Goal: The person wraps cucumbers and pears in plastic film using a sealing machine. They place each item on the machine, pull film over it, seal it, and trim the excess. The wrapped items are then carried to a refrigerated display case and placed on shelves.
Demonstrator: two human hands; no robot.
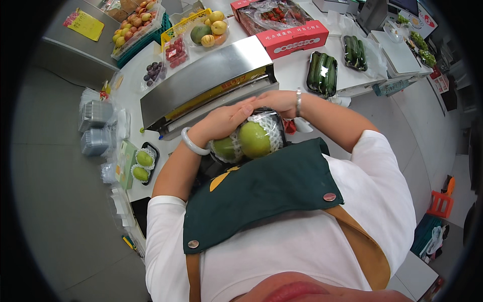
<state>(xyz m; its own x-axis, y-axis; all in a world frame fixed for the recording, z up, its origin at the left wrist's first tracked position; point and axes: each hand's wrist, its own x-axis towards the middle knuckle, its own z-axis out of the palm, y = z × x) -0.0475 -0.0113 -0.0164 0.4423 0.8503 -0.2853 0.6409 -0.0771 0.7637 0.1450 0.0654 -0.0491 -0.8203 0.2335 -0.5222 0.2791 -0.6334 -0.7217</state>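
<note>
Close to the dark green apron [264, 177], I have a black tray [280, 126] with two large green fruits [254, 139] in white foam nets. Clear plastic film over it shines with reflections. My left hand [226, 119], with a white bangle at the wrist, lies across the tray's upper left. My right hand [277, 102], wearing a metal bracelet, cups the far right edge. The fingers of both hands meet over the far side. Just beyond them stands a steel film-wrap dispenser [211, 79]. The tray's underside is hidden.
A second black tray [155, 153] with netted green fruits lies at left, beside clear plastic containers [96, 113]. Film-wrapped cucumbers [322, 73] sit at right. A red carton [294, 37] with tomatoes, bagged yellow fruits [218, 27] and grapes [154, 71] stand behind the dispenser.
</note>
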